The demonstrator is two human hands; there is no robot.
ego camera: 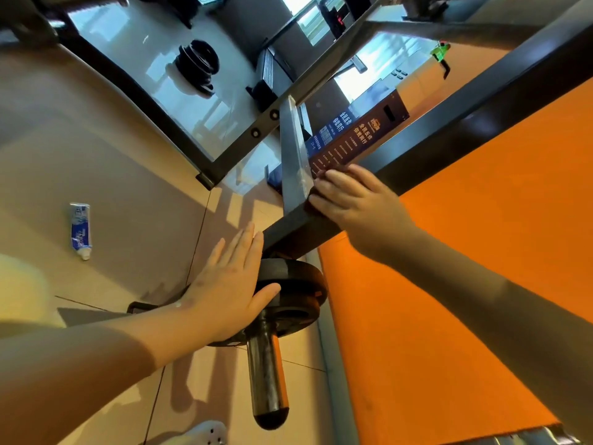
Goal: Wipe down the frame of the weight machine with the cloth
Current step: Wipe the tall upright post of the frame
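Starting at the right hand (356,203): it lies palm-down on the dark frame beam (481,114), fingers bent over the beam's upper edge just where a grey bar (292,155) meets it. A dark patch shows under the fingertips; whether that is the cloth, I cannot tell, and no cloth is plainly visible elsewhere. So whether this hand holds anything cannot be told.

Left hand (231,284): flat, fingers straight and together, palm against the rim of the weight plate (298,284), fingertips reaching the beam's lower end. It holds nothing.

Key relation: the beam's long axis runs from the plate, low centre, up toward the upper right of the view. The right hand sits near its lower end, so nearly all of the beam's length lies up and right of that hand. The right hand is the nearer one to that stretch.

Judgement: the next stroke should run along the axis, wrist leading, forearm roughly across the beam.

Outward: loading peg (266,374) below the plate, orange mat (481,284) at right, a tube (80,229) on the floor at left.
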